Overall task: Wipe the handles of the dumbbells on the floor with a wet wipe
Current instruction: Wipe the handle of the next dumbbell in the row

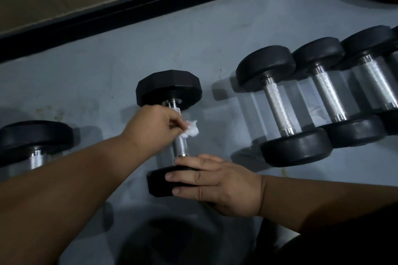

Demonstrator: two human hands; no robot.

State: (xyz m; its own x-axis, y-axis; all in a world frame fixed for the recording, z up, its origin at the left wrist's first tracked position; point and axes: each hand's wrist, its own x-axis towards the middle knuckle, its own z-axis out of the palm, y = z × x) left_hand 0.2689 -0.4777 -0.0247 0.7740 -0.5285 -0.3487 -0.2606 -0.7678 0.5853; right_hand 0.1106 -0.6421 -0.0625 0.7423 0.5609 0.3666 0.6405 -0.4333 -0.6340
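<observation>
Nearest the camera, the right hand (217, 183) lies flat over the near head of a hexagonal-ended dumbbell (170, 90), its fingers straight and pressing down on the black rubber to pin the weight to the grey floor (103, 84). Beyond it, the left hand (155, 125) has its grip closed on a crumpled white wet wipe (191, 130), pinched between thumb and fingertips and held against the chrome handle (180, 146) about midway along its length, on the side away from the arm. The wiping of this handle looks to be the step in hand; the lower stretch of the bar near the right hand is bare of the wipe, so the next move probably calls for drawing the wipe down along and around the bar while the right hand keeps the dumbbell from rolling. Whether the wipe wraps fully round the bar is hard to tell, since the fingers cover that part. To the right lies a row of round-headed dumbbells (284, 109), well apart from both hands, and another dumbbell (34, 137) rests at the left edge.
</observation>
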